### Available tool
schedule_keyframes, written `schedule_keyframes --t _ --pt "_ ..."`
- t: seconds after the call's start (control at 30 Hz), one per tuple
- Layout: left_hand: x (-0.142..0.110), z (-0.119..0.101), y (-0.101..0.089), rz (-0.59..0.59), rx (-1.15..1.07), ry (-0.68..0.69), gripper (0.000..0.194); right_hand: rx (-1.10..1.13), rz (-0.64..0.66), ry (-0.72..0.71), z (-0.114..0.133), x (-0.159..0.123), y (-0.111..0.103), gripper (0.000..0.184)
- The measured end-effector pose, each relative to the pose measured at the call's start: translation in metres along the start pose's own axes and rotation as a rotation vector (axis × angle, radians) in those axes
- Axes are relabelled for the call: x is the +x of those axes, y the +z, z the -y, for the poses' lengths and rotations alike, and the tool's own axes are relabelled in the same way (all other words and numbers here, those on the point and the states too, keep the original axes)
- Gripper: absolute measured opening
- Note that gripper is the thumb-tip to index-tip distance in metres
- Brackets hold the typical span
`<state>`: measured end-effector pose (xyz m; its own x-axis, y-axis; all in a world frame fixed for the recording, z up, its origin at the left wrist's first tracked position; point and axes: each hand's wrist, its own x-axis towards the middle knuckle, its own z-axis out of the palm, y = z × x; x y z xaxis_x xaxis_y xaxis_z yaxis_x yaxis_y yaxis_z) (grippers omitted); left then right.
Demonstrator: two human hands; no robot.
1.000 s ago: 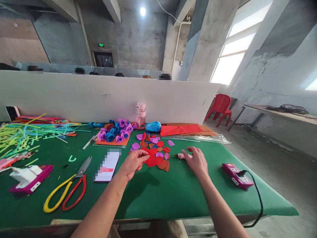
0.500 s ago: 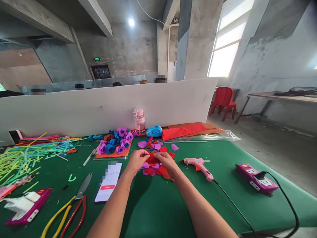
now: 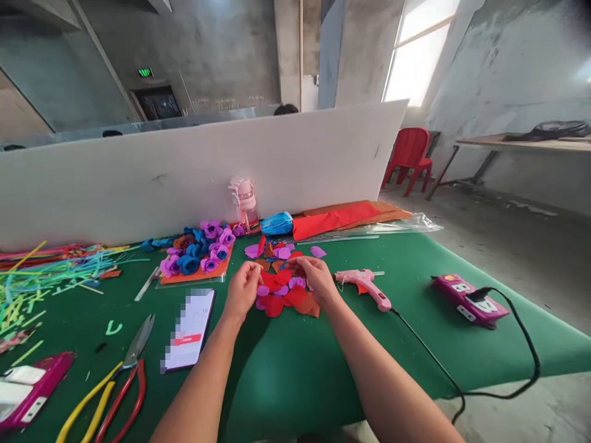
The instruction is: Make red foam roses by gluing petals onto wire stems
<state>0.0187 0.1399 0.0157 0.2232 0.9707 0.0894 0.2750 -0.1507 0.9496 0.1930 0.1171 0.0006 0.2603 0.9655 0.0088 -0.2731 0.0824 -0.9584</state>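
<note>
My left hand [image 3: 244, 289] is closed in a pinch at the left edge of a loose pile of crepe-paper petals. What its fingertips hold, if anything, is too small to tell. My right hand [image 3: 316, 278] reaches over the pile from the right, its thumb and fingers drawn together; any piece in them cannot be made out. Between and below the hands lie red petals [image 3: 274, 306], purple petals [image 3: 262, 290] and brown petals [image 3: 308, 305]. A pink hot glue gun [image 3: 364, 282] lies to the right of my right hand.
Finished purple and blue paper flowers [image 3: 189, 264] sit behind a phone [image 3: 189, 332]. Yellow-and-red-handled scissors [image 3: 124, 369] lie front left, near coloured strips [image 3: 32, 289]. A purple power strip [image 3: 471, 301] with a cable is at right. Red paper [image 3: 337, 220] and a pink bottle [image 3: 244, 200] stand before a white partition [image 3: 194, 166].
My hands have moved apart; before, they were together at a red petal over the pile. The view has tilted down and turned slightly right.
</note>
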Motion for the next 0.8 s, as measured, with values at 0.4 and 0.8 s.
schedule_keyframes --t 0.4,0.8 --pt "-0.018 -0.017 -0.027 0.563 0.512 0.139 0.018 -0.238 -0.064 -0.009 -0.007 0.009 -0.014 0.016" --pt "-0.008 0.0 -0.008 0.412 0.461 0.092 0.011 0.001 -0.231 0.085 0.004 0.011 -0.028 0.017"
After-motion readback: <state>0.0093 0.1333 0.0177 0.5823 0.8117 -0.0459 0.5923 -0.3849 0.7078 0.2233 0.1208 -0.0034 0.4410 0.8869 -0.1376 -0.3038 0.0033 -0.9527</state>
